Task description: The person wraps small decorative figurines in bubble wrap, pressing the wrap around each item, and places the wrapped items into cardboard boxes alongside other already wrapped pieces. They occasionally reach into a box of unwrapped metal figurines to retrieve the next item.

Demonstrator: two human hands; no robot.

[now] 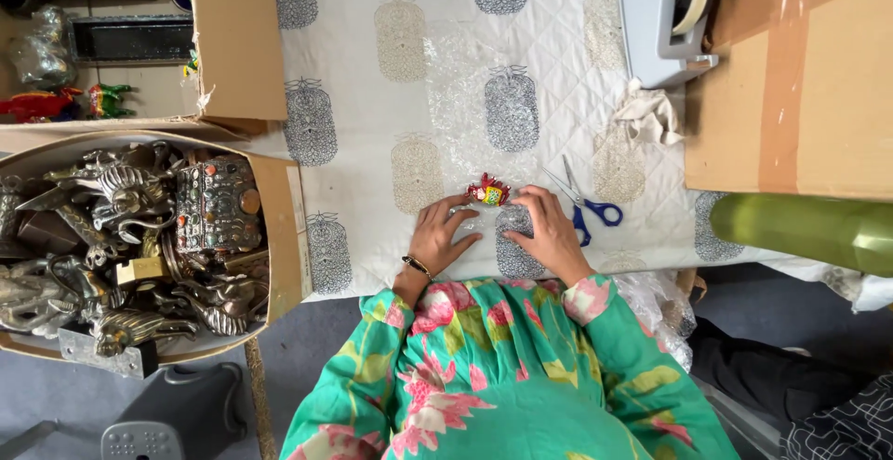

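A small red and yellow painted figurine (488, 190) lies on a sheet of clear bubble wrap (474, 97) spread over the white quilted cloth (358, 97). My left hand (442, 234) rests flat on the near edge of the wrap, fingers apart, just left of the figurine. To the figurine's right, my right hand (549, 227) presses down on the wrap with its fingertips close to the toy. Neither hand holds anything.
Blue-handled scissors (586, 204) lie right of my right hand. A grey tape dispenser (665, 13) and a crumpled cloth (649, 116) sit farther back. A closed cardboard box (800, 79) stands right, a green roll (805, 227) below it. An open box (284, 227) of metal figurines stands left.
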